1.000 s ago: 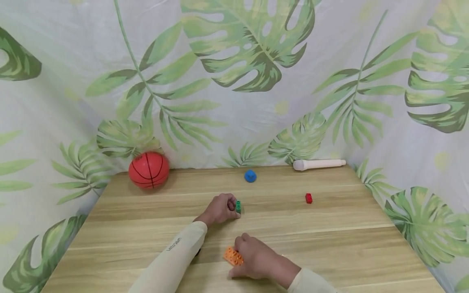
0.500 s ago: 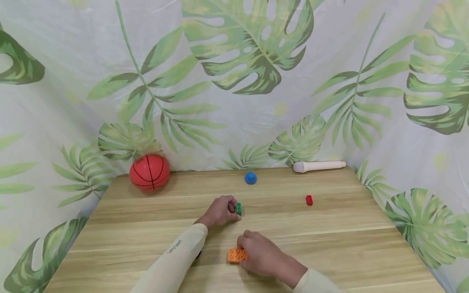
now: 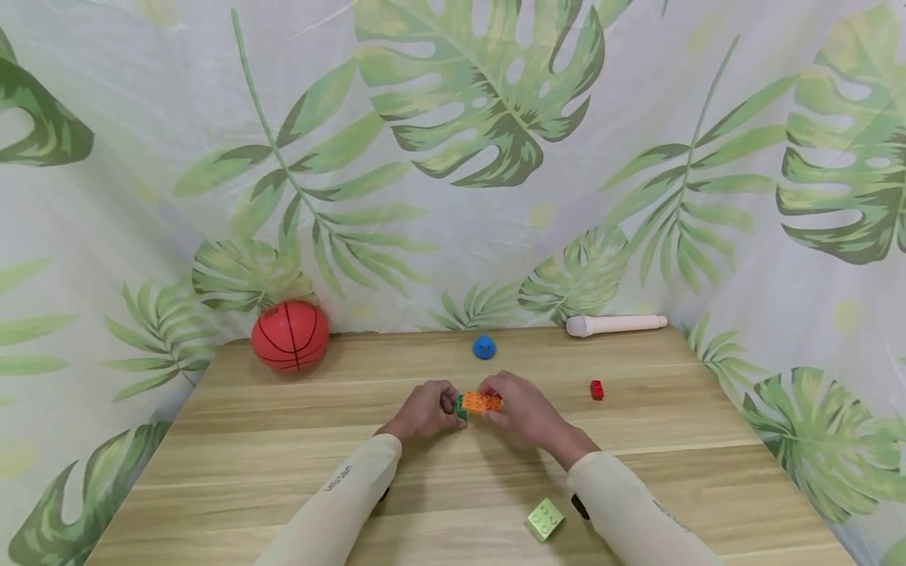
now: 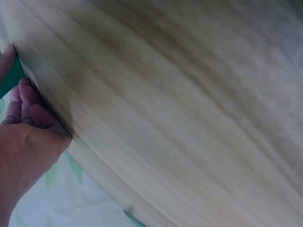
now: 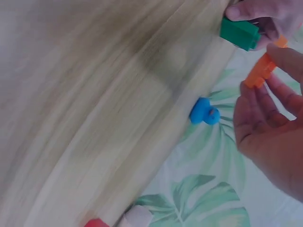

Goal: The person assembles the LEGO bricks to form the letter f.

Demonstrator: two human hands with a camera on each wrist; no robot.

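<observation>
My left hand (image 3: 427, 407) pinches a green toy building block (image 3: 461, 407), standing on the table, between thumb and fingers. That green block (image 5: 239, 34) shows its smooth side in the right wrist view, and only a sliver of green block (image 4: 13, 78) appears in the left wrist view. Just right of it, my right hand (image 3: 522, 407) pinches an orange studded building block (image 3: 481, 402) by its right end. From the right wrist camera, the orange block (image 5: 261, 71) is held off the table, close to the green one; whether they touch I cannot tell.
A light green block (image 3: 545, 520) lies near the front, beside the right forearm. Farther back are a small red block (image 3: 598, 390), a blue rubber duck (image 3: 484, 347), a white toy microphone (image 3: 616, 325) and a red ball (image 3: 291, 336). Leaf-patterned cloth (image 3: 460, 157) hangs behind the wooden table (image 3: 283, 456).
My right hand has picked the orange block up from the front of the table and carried it forward to the green block. The light green block has come into view. The left hand stays put.
</observation>
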